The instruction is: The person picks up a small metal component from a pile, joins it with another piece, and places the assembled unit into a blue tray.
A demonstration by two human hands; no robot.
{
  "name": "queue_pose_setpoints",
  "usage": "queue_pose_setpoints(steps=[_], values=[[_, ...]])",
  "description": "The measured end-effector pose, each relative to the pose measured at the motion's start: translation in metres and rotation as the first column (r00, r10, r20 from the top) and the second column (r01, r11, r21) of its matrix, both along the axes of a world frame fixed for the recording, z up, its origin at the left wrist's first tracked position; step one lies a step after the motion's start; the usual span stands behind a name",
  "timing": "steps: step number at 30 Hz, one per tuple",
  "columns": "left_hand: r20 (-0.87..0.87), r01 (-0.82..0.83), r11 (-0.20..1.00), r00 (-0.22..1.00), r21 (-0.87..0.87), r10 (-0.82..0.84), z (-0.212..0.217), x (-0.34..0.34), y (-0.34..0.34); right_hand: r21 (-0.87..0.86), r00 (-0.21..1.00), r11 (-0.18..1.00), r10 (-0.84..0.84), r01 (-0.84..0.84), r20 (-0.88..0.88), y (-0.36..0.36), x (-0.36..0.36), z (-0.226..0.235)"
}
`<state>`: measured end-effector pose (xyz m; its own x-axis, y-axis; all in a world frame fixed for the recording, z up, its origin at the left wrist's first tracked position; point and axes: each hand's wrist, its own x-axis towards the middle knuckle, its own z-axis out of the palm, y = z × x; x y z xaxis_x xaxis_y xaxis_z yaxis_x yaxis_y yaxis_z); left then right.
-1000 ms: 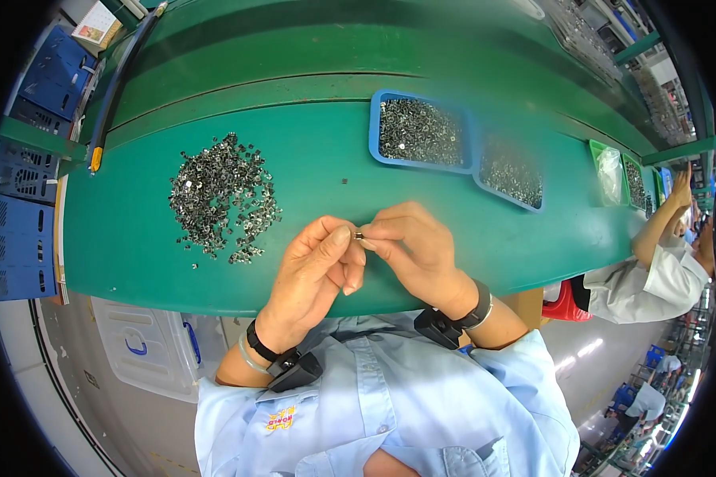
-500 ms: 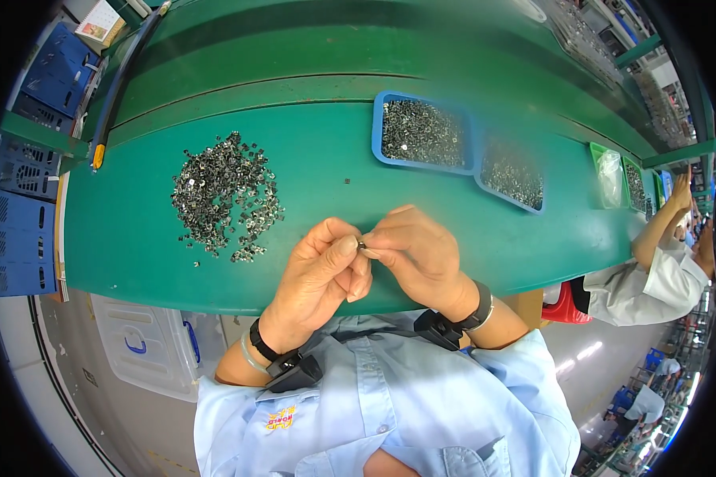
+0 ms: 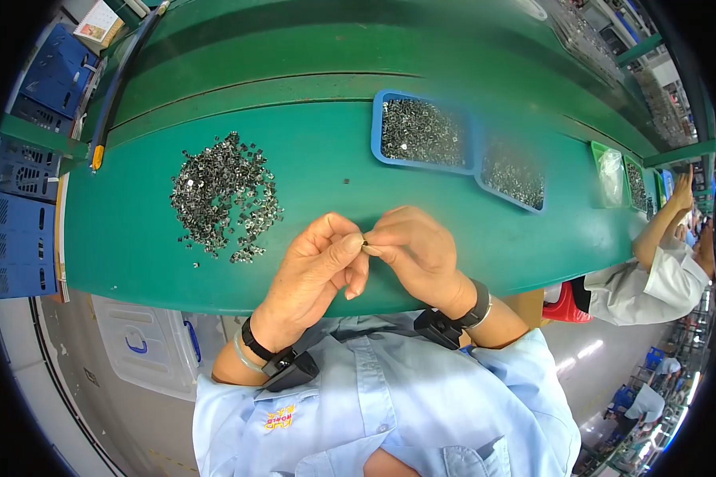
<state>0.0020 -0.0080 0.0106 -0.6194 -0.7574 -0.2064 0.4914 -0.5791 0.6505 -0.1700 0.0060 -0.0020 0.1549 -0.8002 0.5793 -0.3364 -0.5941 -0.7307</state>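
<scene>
Both hands are held together just above the near edge of the green bench (image 3: 469, 262), fingertips meeting. The left hand (image 3: 318, 266) and right hand (image 3: 418, 254) pinch one small metal part (image 3: 364, 243) between thumbs and forefingers; whether it is one piece or two being joined is too small to tell. Compared with half a second and a second ago, the pose is almost unchanged: the hands have stayed in place and the pinch has not released, so the fitting step appears to be in progress, not finished. To the left of the left hand, beyond it on the bench, lies a loose heap of metal parts (image 3: 223, 195). Beyond the right hand sits a blue tray (image 3: 376, 127) of similar parts, a second tray (image 3: 511, 176) just beside it. A co-worker's arm (image 3: 660, 226) reaches in far to the right.
</scene>
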Motion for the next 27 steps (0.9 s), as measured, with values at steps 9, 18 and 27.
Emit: queue_pose_setpoints(steps=[9, 18, 27], values=[[0.033, -0.031, 0.998, 0.999, -0.048, 0.033, 0.0039, -0.0023, 0.0018, 0.111, 0.994, 0.994, -0.021, 0.008, 0.109, 0.0027, 0.0009, 0.0002], [0.119, -0.062, 0.996, 0.99, -0.069, 0.07, 0.0002, -0.0013, 0.0036, 0.105, 0.998, 0.993, -0.053, 0.048, 0.037, 0.0053, 0.0044, 0.0028], [0.221, -0.1, 0.989, 0.968, -0.108, 0.121, -0.0002, -0.0083, 0.0025, 0.155, 0.995, 0.983, -0.102, 0.098, 0.014, 0.007, 0.0058, -0.0006]])
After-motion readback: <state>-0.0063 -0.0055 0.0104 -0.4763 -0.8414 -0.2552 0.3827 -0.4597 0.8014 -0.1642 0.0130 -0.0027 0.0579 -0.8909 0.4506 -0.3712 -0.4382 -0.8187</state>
